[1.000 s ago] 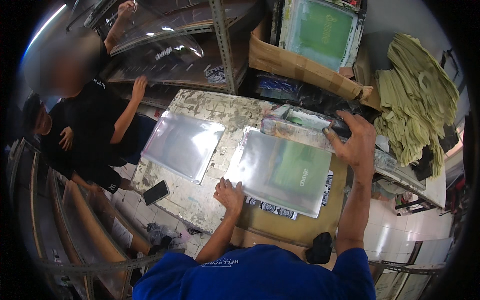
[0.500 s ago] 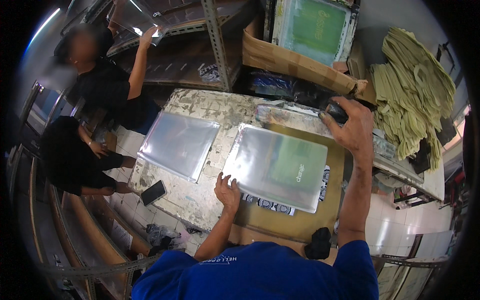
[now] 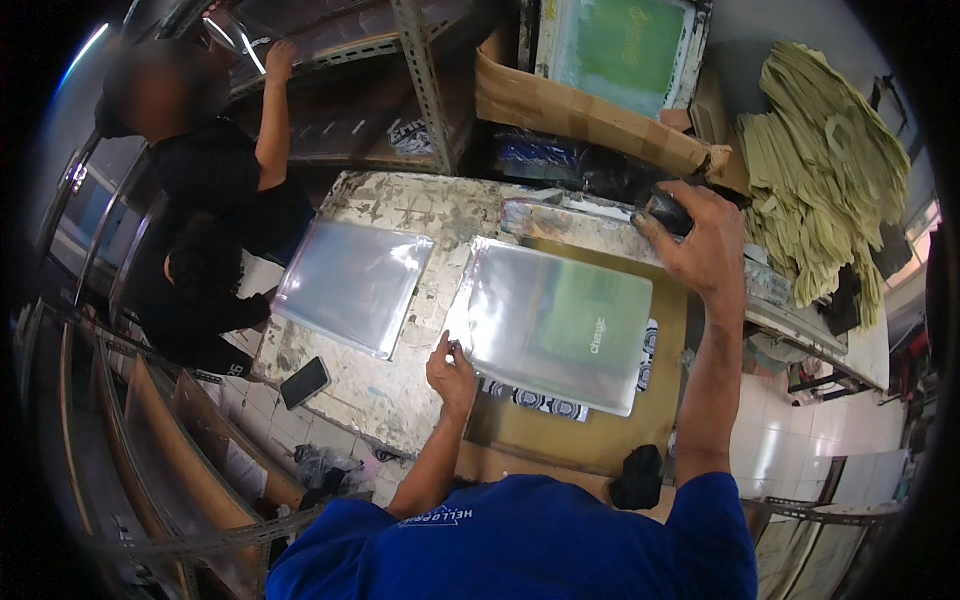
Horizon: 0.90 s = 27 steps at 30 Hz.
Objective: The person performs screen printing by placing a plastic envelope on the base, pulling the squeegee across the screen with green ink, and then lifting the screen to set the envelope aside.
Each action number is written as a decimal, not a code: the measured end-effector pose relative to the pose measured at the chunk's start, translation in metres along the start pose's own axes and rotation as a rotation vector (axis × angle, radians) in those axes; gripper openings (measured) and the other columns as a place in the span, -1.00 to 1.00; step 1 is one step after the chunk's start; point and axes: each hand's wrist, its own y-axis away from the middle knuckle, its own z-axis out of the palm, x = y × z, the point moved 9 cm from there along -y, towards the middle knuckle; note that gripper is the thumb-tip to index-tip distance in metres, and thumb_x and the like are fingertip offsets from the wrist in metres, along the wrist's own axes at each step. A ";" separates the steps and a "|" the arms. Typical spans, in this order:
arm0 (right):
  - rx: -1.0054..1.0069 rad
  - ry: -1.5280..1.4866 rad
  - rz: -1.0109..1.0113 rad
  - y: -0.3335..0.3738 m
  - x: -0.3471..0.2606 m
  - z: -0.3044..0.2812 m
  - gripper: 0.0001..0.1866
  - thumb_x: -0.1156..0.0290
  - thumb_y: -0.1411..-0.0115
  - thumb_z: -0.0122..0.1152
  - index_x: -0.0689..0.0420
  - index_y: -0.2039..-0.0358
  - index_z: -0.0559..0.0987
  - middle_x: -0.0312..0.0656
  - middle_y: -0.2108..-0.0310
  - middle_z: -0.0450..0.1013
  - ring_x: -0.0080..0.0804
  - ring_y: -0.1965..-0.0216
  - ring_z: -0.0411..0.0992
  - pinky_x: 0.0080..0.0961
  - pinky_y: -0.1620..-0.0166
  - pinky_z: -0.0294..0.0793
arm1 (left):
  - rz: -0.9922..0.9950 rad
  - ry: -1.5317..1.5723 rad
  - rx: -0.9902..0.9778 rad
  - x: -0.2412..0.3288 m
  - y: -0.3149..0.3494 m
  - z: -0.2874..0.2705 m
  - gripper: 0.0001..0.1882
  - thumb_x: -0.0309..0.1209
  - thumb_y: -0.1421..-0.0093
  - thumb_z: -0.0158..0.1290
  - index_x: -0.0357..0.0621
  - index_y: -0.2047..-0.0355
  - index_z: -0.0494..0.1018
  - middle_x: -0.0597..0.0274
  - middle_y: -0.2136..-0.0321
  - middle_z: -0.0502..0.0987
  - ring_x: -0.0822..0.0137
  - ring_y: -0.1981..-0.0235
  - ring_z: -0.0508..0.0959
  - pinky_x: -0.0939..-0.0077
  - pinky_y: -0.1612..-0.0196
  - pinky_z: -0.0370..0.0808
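A stack of clear plastic sheets (image 3: 520, 335), with green and white print showing on its right part, lies on a yellowish board (image 3: 550, 440). My left hand (image 3: 452, 380) is closed in a pinch at the near left edge of the stack, its fingertips on the plastic sheet's edge. Beyond the stack's far right corner, my right hand (image 3: 708, 245) is wrapped round a dark, rounded wad (image 3: 668, 212); its exact kind is unclear. Black and white printed pieces (image 3: 535, 400) stick out from under the stack.
A second clear plastic stack (image 3: 350, 285) lies left on the paint-stained table (image 3: 385, 195). A phone (image 3: 305, 383) rests at its left edge, a black cloth (image 3: 637, 478) near me. Behind stands a cardboard box (image 3: 590, 115); yellowish cloths (image 3: 825, 190) hang right. Two people are at left.
My left fingers have gone from spread to pinched at the sheet's edge. My right hand keeps its hold on the dark wad. At left, the standing person's sheet has tilted and the lower person has shifted.
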 end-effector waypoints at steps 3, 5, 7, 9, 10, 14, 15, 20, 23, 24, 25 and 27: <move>-0.008 -0.014 0.005 0.000 0.002 0.002 -0.52 0.18 0.08 0.48 0.20 0.18 0.67 0.07 0.35 0.60 0.02 0.27 0.57 -0.16 0.13 0.49 | -0.091 0.074 -0.049 0.009 -0.008 -0.003 -0.68 -0.56 -0.21 0.14 -0.38 0.02 0.55 0.01 0.38 0.66 0.30 0.36 0.63 0.40 0.28 0.55; -0.015 -0.009 0.016 -0.001 0.001 0.003 -0.52 0.17 0.08 0.48 0.20 0.18 0.67 0.07 0.34 0.60 0.03 0.26 0.57 -0.16 0.13 0.49 | -0.071 0.121 -0.038 0.011 -0.010 -0.003 -0.71 -0.57 -0.24 0.12 -0.36 0.02 0.55 0.02 0.30 0.66 0.30 0.35 0.64 0.44 0.27 0.56; -0.013 -0.008 0.014 0.000 0.002 0.003 -0.52 0.16 0.07 0.48 0.20 0.18 0.67 0.07 0.34 0.60 0.02 0.26 0.57 -0.16 0.14 0.50 | -0.065 0.266 -0.019 0.010 -0.012 0.000 -0.72 -0.56 -0.26 0.11 -0.35 0.02 0.55 0.04 0.27 0.65 0.30 0.35 0.64 0.47 0.27 0.57; -0.009 -0.002 0.011 0.001 0.004 0.003 -0.51 0.15 0.07 0.47 0.19 0.17 0.67 0.08 0.33 0.60 0.03 0.26 0.57 -0.16 0.14 0.50 | -0.071 0.333 -0.037 0.023 -0.016 0.001 -0.72 -0.56 -0.27 0.11 -0.35 0.01 0.54 0.06 0.25 0.64 0.32 0.36 0.64 0.51 0.30 0.57; -0.006 0.001 0.007 0.000 0.004 0.002 -0.51 0.14 0.06 0.46 0.19 0.17 0.67 0.08 0.32 0.60 0.03 0.25 0.58 -0.16 0.14 0.51 | -0.076 0.366 -0.047 0.032 -0.019 0.001 -0.72 -0.55 -0.28 0.11 -0.34 0.01 0.53 0.07 0.24 0.63 0.33 0.36 0.64 0.52 0.32 0.58; -0.016 0.002 0.019 -0.002 0.006 0.003 -0.51 0.10 0.04 0.45 0.17 0.16 0.68 0.10 0.31 0.60 0.06 0.24 0.59 -0.16 0.14 0.52 | -0.165 0.449 -0.050 0.060 -0.034 -0.005 -0.69 -0.52 -0.29 0.12 -0.33 -0.03 0.50 0.15 0.25 0.59 0.38 0.40 0.66 0.62 0.52 0.56; -0.011 0.006 0.017 -0.002 0.006 0.003 -0.51 0.10 0.04 0.44 0.17 0.17 0.68 0.10 0.31 0.61 0.06 0.24 0.59 -0.16 0.14 0.53 | -0.192 0.479 -0.049 0.066 -0.038 -0.008 -0.68 -0.51 -0.29 0.12 -0.34 -0.04 0.49 0.15 0.26 0.59 0.37 0.41 0.66 0.62 0.52 0.55; -0.002 -0.016 0.017 -0.001 0.006 0.003 -0.54 0.08 0.01 0.43 0.14 0.19 0.69 0.05 0.37 0.61 0.03 0.28 0.59 -0.19 0.18 0.54 | -0.253 0.567 -0.046 0.072 -0.051 -0.014 -0.66 -0.50 -0.30 0.11 -0.33 -0.07 0.45 0.21 0.29 0.55 0.38 0.45 0.67 0.64 0.55 0.54; 0.013 -0.021 -0.001 0.000 0.008 0.004 -0.57 0.06 -0.01 0.42 0.11 0.21 0.69 0.02 0.41 0.61 0.01 0.32 0.59 -0.21 0.21 0.54 | -0.244 0.589 -0.016 0.069 -0.058 -0.023 -0.65 -0.52 -0.29 0.12 -0.35 -0.07 0.44 0.18 0.28 0.56 0.35 0.45 0.67 0.64 0.55 0.55; 0.011 -0.010 -0.001 0.000 0.008 0.003 -0.57 0.06 -0.01 0.41 0.10 0.21 0.69 0.02 0.40 0.61 0.00 0.32 0.60 -0.21 0.21 0.55 | -0.255 0.618 -0.021 0.065 -0.061 -0.024 -0.64 -0.53 -0.29 0.13 -0.36 -0.08 0.43 0.17 0.27 0.55 0.34 0.44 0.66 0.63 0.54 0.56; 0.009 0.000 -0.001 0.000 0.008 0.004 -0.58 0.05 -0.02 0.41 0.10 0.22 0.69 0.02 0.40 0.61 -0.01 0.32 0.60 -0.22 0.21 0.55 | -0.240 0.621 -0.021 0.062 -0.066 -0.028 -0.64 -0.53 -0.30 0.12 -0.36 -0.09 0.42 0.15 0.25 0.55 0.34 0.44 0.66 0.62 0.54 0.56; 0.020 -0.009 -0.031 -0.001 0.005 0.006 -0.58 0.08 0.00 0.43 0.11 0.22 0.69 -0.01 0.43 0.61 -0.04 0.36 0.60 -0.24 0.26 0.54 | -0.203 0.620 -0.015 0.050 -0.077 -0.038 -0.63 -0.54 -0.30 0.11 -0.35 -0.11 0.41 0.13 0.24 0.55 0.34 0.44 0.65 0.62 0.54 0.55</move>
